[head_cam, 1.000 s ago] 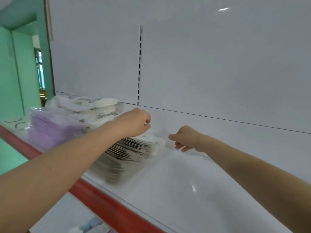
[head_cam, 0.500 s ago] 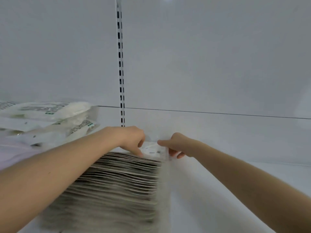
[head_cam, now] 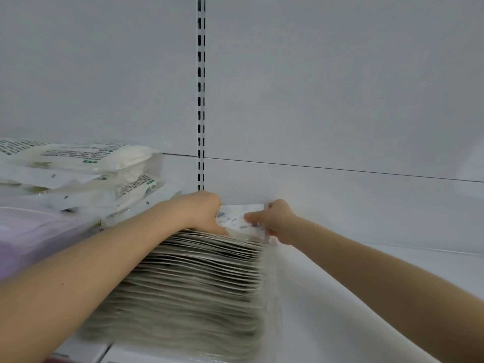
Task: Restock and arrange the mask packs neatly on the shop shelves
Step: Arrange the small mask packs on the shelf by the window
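On my remote feed, my left hand [head_cam: 207, 213] curls over the far end of the stack [head_cam: 188, 284] of mask packs, which stand in a row at lower centre of the frame on the white shelf [head_cam: 366, 297]. My right hand [head_cam: 277, 222] pinches the rearmost pack [head_cam: 237, 218] by its right edge. At left, white packs [head_cam: 78, 163] lie heaped above a purple bundle [head_cam: 31, 239].
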Motion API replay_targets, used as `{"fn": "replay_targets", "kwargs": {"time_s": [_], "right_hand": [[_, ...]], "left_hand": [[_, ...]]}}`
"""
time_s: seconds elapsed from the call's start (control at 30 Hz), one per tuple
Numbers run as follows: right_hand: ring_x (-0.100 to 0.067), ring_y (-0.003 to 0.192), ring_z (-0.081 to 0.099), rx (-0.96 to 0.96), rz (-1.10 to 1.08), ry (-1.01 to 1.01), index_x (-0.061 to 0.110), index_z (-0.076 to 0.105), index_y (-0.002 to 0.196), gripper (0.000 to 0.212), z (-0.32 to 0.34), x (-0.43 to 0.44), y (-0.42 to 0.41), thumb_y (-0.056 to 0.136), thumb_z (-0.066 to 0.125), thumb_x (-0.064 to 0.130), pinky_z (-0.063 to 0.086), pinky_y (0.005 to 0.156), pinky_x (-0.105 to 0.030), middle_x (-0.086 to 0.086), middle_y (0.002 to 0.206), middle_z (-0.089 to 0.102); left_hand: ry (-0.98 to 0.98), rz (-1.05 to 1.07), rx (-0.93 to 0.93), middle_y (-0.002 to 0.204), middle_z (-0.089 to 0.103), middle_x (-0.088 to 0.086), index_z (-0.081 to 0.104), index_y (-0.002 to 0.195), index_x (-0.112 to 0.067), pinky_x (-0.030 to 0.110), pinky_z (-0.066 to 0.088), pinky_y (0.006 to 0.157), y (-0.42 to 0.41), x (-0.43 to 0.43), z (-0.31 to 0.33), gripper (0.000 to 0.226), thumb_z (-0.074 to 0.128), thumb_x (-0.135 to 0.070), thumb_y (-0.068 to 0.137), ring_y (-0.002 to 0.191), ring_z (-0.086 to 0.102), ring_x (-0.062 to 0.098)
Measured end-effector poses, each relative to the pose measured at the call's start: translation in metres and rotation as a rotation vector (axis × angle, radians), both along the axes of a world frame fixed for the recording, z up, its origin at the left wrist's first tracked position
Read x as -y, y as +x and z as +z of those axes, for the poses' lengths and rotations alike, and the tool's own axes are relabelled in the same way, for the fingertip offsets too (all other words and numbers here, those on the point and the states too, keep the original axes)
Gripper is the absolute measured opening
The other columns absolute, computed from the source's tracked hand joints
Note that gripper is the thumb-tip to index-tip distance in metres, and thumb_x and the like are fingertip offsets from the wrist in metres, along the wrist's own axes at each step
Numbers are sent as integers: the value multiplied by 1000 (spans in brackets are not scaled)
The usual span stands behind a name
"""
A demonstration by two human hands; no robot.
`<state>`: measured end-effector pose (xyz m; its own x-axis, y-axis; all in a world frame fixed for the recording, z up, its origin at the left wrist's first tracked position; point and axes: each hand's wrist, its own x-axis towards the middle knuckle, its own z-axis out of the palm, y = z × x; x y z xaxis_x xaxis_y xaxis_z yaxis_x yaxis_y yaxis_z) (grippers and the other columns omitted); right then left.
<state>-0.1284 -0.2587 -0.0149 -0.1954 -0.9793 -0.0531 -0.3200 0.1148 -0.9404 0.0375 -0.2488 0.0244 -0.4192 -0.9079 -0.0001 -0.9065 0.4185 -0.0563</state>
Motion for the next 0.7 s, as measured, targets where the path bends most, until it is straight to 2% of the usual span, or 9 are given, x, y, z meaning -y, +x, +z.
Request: {"fn": "replay_targets", "kwargs": {"time_s": [0.07, 0.23, 0.27, 0.3, 0.33, 0.4, 0.53, 0.63, 0.7], "right_hand": [[-25, 76, 62, 64, 4, -28, 0, 58, 94, 31, 1, 0, -2, 70, 78, 6, 52, 66, -31, -11, 85, 63], [-12, 54, 53, 58, -32, -335, 6, 56, 90, 24, 27, -14, -16, 73, 73, -2, 47, 46, -19, -1, 67, 56], [-12, 54, 52, 62, -45, -395, 8, 55, 88, 24, 34, -17, -21, 74, 72, -2, 46, 46, -18, -1, 67, 55], [-12, 55, 52, 67, -46, -448, 10, 55, 86, 24, 42, -21, -26, 74, 71, -3, 46, 48, -19, 0, 68, 55], [-13, 57, 53, 78, -38, -489, 11, 55, 89, 25, 49, -26, -31, 75, 71, -3, 47, 52, -20, -1, 70, 55], [-14, 62, 55, 116, -17, -547, 10, 55, 98, 29, 61, -36, -41, 77, 69, -4, 49, 57, -22, -1, 75, 57], [-10, 60, 58, 175, -12, -615, 11, 55, 98, 29, 80, -56, -56, 77, 69, -5, 52, 55, -16, -1, 78, 58], [-14, 66, 60, 217, 13, -629, 14, 56, 90, 27, 89, -69, -66, 77, 68, -7, 54, 67, -26, -2, 81, 60], [-15, 68, 62, 252, 72, -616, 13, 57, 90, 26, 92, -81, -70, 78, 66, -8, 55, 70, -28, -3, 81, 62]], "left_hand": [[-9, 30, -11, 91, 54, 3, 53, 95, -12, 27, 38, 69, 1, -4, 2, 48, 63, -56, 78, 82, 48, 19], [44, 29, 3, 74, 52, -3, 62, 90, -12, 31, 42, 82, 1, -16, 8, 45, 56, -56, 84, 87, 52, 25], [61, 32, -4, 109, 54, 9, 61, 99, -10, 31, 42, 83, 1, -16, 8, 49, 54, -56, 84, 92, 55, 27], [74, 46, -24, 81, 31, -6, 59, 106, -7, 30, 42, 82, 1, -17, 8, 56, 54, -58, 84, 94, 55, 26], [77, 67, -51, 95, 59, 6, 57, 114, -4, 28, 41, 80, 2, -16, 8, 62, 52, -58, 84, 93, 55, 23], [80, 100, -129, 96, 63, 9, 57, 114, 0, 26, 40, 72, 4, -16, 10, 63, 46, -57, 88, 80, 56, 18], [-46, 160, -393, 76, 58, 2, 59, 92, -6, 21, 35, 55, 9, -17, 21, 56, 48, -61, 84, 64, 50, 11], [25, 141, -822, 121, 54, 6, 39, 135, -5, 29, 44, 86, 11, -15, 31, 97, 64, -69, 67, 107, 53, 19], [257, 32, -1135, 136, 47, 4, 32, 141, -9, 33, 42, 95, 7, -25, 40, 113, 72, -70, 54, 116, 50, 19]]}}
